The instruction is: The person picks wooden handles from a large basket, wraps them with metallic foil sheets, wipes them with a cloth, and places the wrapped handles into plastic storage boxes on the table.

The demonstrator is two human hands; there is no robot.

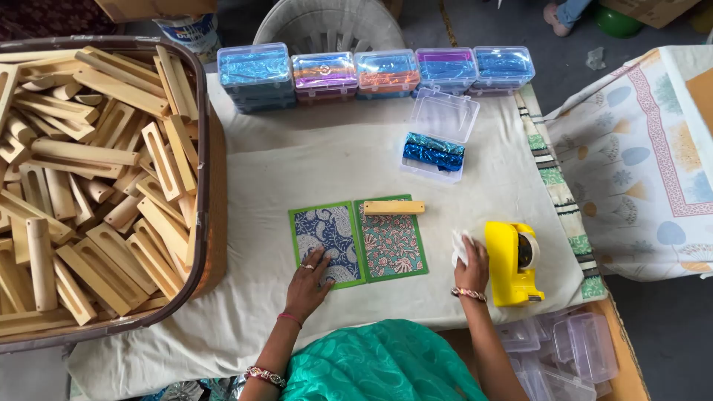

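Note:
Two patterned sheets with green borders lie side by side on the cloth-covered table: a blue one (327, 236) and a pink-and-green one (391, 243). A small wooden block (394, 208) rests across the top of the pink-and-green sheet. My left hand (310, 282) lies flat on the lower edge of the blue sheet, fingers spread. My right hand (471, 266) is by the yellow tape dispenser (511, 263), fingers closed on a pale strip of tape at its left side.
A large basket (207, 186) full of wooden blocks stands on the left. Several closed clear boxes (371, 72) with shiny coloured foil line the far edge; one open box (438, 141) holds blue foil. Empty clear boxes (564, 349) are stacked at lower right.

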